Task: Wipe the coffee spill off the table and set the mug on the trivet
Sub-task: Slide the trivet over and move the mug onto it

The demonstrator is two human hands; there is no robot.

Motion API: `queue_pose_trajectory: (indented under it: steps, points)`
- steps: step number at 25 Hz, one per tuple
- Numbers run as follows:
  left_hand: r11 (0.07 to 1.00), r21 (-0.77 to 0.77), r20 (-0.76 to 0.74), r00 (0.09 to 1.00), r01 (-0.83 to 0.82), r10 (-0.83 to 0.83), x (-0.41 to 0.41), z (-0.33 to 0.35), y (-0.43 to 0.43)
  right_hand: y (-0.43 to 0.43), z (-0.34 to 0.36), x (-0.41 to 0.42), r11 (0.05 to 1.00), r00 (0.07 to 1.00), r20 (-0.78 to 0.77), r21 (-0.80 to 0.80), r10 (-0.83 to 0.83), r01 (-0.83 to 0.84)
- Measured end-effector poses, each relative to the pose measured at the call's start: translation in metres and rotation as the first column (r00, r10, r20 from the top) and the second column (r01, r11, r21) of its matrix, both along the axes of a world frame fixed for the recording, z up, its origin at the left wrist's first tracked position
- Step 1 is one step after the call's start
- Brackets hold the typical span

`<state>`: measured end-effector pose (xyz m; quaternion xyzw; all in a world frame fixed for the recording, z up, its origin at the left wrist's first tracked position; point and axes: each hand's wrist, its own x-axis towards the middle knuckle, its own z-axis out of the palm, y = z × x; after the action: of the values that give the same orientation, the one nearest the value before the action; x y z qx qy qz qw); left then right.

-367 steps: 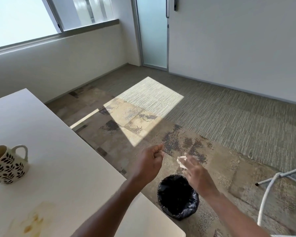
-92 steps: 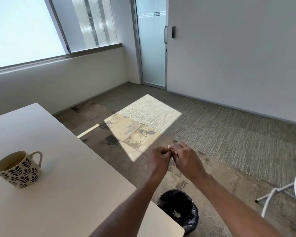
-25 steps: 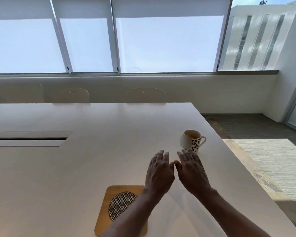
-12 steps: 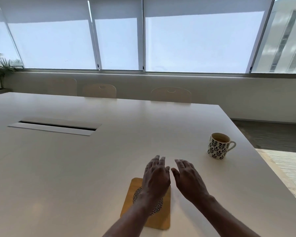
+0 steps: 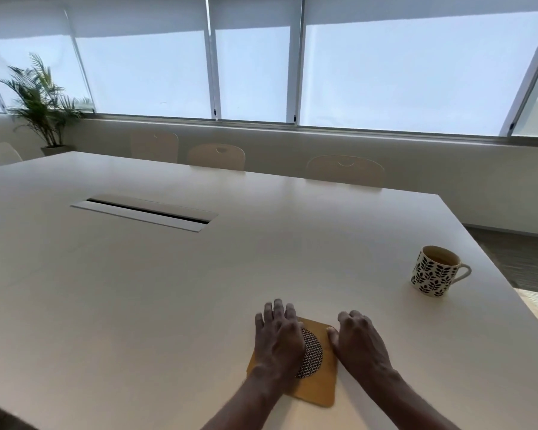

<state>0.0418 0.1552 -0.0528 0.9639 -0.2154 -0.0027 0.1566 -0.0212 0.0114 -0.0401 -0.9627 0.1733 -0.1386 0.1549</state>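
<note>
Lower centre of the frame: your two hands sit at the trivet, near the table's closest edge.
Left hand: lies flat, palm down, over the left part of the trivet. The fingers are straight and reach past its far edge. It is open and holds nothing.
Right hand: sits at the right side of the trivet. The fingers are loosely bent, with the tips down on the table. The thumb rests against the trivet near its upper right corner. You hold nothing in this hand.
Trivet: a square wooden board with rounded corners and a round black-and-white woven inset, partly covered by your left hand. It lies flat on the table.
Mug: stands upright at the right of the frame, near the table's right edge and well apart from the trivet and both hands. It is white with a dark leaf pattern. The handle points right. Brown liquid shows inside.
Cable slot: a long metal-framed opening in the tabletop, left of centre.
Chairs: three pale backrests show along the far side of the table.
Plant: potted, in the upper left of the frame.
Windows: span the top of the frame, with blinds partly lowered.
</note>
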Motion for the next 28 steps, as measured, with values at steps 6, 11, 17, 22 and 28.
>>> queue_pose_trajectory:
  steps: [6,11,17,22,28]
  points:
    - [0.966,0.092,0.008,0.970,-0.243,0.243,-0.007,0.007,-0.003,0.005,0.011,-0.010,0.988,0.989,-0.147,0.147,-0.023,0.045]
    - [0.967,0.016,-0.052,0.966,-0.254,0.254,-0.009,0.013,-0.016,0.005,0.017,-0.009,0.969,0.977,-0.211,0.243,0.001,0.052]
    - [0.958,-0.184,-0.153,0.969,-0.219,0.192,-0.014,0.022,-0.043,-0.029,0.023,-0.018,0.799,0.981,-0.148,0.570,-0.128,0.190]
    - [0.939,-0.335,-0.119,0.992,-0.082,0.044,-0.021,0.031,-0.078,-0.068,0.027,-0.035,0.784,0.969,-0.105,0.572,-0.225,0.244]
    - [0.906,-0.421,-0.140,0.985,0.033,-0.101,-0.042,0.039,-0.122,-0.108,0.030,-0.062,0.797,0.921,-0.161,0.462,-0.355,0.388]
